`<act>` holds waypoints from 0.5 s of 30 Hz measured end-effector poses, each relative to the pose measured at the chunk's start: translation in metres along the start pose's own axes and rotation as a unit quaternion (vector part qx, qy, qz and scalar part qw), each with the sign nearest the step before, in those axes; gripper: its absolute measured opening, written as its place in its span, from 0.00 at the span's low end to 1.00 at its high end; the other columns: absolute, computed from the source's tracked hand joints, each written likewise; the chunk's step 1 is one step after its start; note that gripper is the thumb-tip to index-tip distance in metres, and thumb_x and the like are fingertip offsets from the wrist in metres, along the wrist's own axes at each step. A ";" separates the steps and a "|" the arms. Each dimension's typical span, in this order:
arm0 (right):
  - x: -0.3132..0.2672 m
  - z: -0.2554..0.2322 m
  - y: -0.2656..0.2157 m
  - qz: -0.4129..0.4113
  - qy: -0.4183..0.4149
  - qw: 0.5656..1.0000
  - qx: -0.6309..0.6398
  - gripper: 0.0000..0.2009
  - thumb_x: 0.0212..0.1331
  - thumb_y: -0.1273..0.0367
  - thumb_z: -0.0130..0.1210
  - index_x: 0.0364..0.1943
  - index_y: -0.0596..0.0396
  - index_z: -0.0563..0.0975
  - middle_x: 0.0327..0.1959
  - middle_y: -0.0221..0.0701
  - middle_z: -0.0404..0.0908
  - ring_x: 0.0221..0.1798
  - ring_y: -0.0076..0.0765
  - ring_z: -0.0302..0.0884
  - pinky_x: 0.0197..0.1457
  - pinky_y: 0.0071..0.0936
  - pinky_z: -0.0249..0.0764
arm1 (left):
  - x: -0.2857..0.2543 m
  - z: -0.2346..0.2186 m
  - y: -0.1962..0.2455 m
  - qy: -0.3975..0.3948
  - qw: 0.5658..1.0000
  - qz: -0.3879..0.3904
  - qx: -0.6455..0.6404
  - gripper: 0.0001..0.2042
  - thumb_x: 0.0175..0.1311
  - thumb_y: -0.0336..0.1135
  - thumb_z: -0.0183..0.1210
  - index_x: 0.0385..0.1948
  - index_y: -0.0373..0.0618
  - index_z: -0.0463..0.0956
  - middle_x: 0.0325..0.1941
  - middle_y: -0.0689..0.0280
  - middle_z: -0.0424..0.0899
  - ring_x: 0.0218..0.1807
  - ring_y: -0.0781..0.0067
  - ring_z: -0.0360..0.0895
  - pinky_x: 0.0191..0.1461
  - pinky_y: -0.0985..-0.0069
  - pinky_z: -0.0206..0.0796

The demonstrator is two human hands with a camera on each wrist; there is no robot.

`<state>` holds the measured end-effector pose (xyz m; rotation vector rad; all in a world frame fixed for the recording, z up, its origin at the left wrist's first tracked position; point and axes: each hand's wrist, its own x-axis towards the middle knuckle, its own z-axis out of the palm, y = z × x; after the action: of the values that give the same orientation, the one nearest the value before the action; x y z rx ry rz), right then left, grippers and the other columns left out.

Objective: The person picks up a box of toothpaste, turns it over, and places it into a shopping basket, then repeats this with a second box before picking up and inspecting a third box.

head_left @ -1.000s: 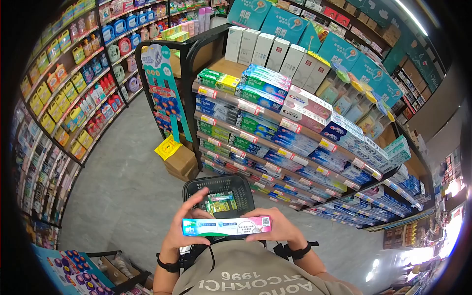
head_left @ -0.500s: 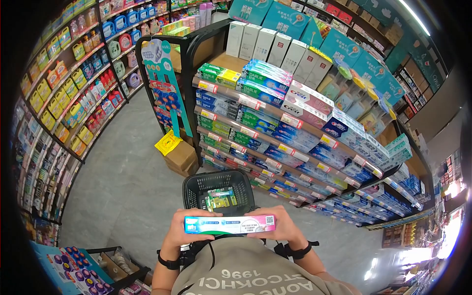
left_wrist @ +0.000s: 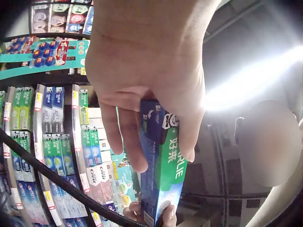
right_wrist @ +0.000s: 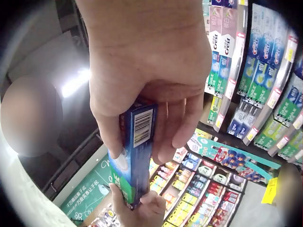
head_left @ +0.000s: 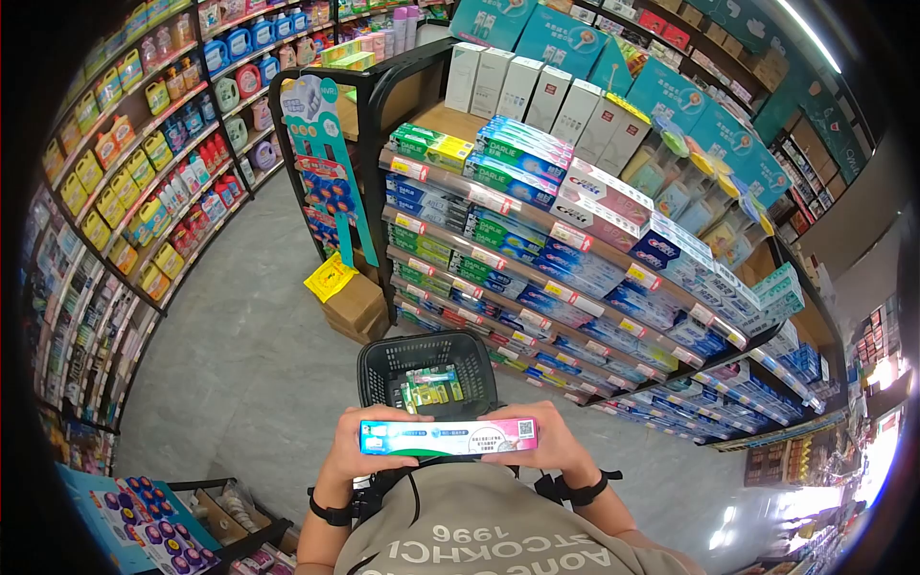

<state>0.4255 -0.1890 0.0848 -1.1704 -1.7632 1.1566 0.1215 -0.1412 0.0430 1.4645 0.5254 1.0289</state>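
A long, slim, glossy box [head_left: 448,438] lies level between two bare hands, in front of the torso; its upward face runs from blue through white to pink, with a square code near the pink end. The left hand [head_left: 356,448] has a narrow grip round the blue end, thumb on one side and fingers on the other; the right hand [head_left: 554,443] grips the pink end likewise, a barcode [right_wrist: 142,125] showing on the blue side by its palm; the wrist views show green and dark blue faces with crisp, straight edges.

Just beyond the box sits a black basket [head_left: 376,376] with slotted walls and rounded corners; small green and yellow packs [head_left: 433,387] lie in it. Below the hands is a matte grey-brown top [head_left: 479,508] with pale lettering.

Farther out, smooth grey floor [head_left: 230,316] spreads around brown cartons [head_left: 356,309], a crinkled yellow bag [head_left: 329,277] on top; beside them stands a black-framed shelf unit [head_left: 379,182], its tiers packed with oblong toothpaste boxes [head_left: 580,264]; tall white boxes [head_left: 518,88] stand upright on its wooden top.
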 end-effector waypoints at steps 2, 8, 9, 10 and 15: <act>0.000 0.002 0.001 -0.002 -0.001 1.000 0.002 0.23 0.46 0.69 0.79 0.49 0.58 0.86 0.41 0.37 0.91 0.43 0.33 0.91 0.50 0.28 0.83 | -0.002 -0.001 0.000 0.001 1.000 -0.002 0.002 0.26 0.43 0.25 0.81 0.48 0.31 0.83 0.49 0.49 0.90 0.55 0.57 0.88 0.59 0.68 0.81; -0.002 0.002 0.002 -0.001 0.004 1.000 0.012 0.23 0.46 0.69 0.79 0.49 0.58 0.86 0.41 0.37 0.91 0.43 0.32 0.91 0.50 0.27 0.83 | -0.002 0.000 -0.003 0.001 1.000 -0.002 -0.003 0.26 0.44 0.26 0.82 0.49 0.32 0.83 0.49 0.49 0.90 0.53 0.59 0.89 0.58 0.69 0.80; -0.002 0.002 0.002 0.002 0.004 1.000 0.013 0.23 0.46 0.69 0.79 0.49 0.58 0.86 0.41 0.37 0.91 0.43 0.32 0.91 0.50 0.27 0.83 | -0.003 -0.002 -0.004 0.000 1.000 -0.005 0.002 0.26 0.44 0.26 0.82 0.49 0.32 0.83 0.50 0.49 0.90 0.53 0.59 0.89 0.58 0.70 0.80; -0.002 0.002 0.002 0.005 0.005 1.000 0.014 0.23 0.46 0.69 0.79 0.49 0.58 0.86 0.41 0.37 0.91 0.43 0.32 0.91 0.50 0.27 0.83 | -0.003 -0.002 -0.004 -0.001 1.000 -0.008 0.008 0.26 0.44 0.26 0.82 0.48 0.32 0.83 0.50 0.49 0.90 0.53 0.60 0.89 0.58 0.70 0.80; -0.001 0.002 0.002 -0.012 0.009 1.000 0.003 0.24 0.44 0.70 0.80 0.49 0.58 0.86 0.40 0.36 0.91 0.41 0.30 0.90 0.47 0.25 0.82 | -0.001 -0.001 -0.005 0.003 1.000 -0.006 -0.014 0.26 0.44 0.27 0.82 0.48 0.33 0.83 0.50 0.49 0.90 0.52 0.61 0.89 0.57 0.70 0.80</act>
<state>0.4248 -0.1897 0.0824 -1.1484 -1.7537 1.1329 0.1210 -0.1402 0.0375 1.4324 0.5214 1.0265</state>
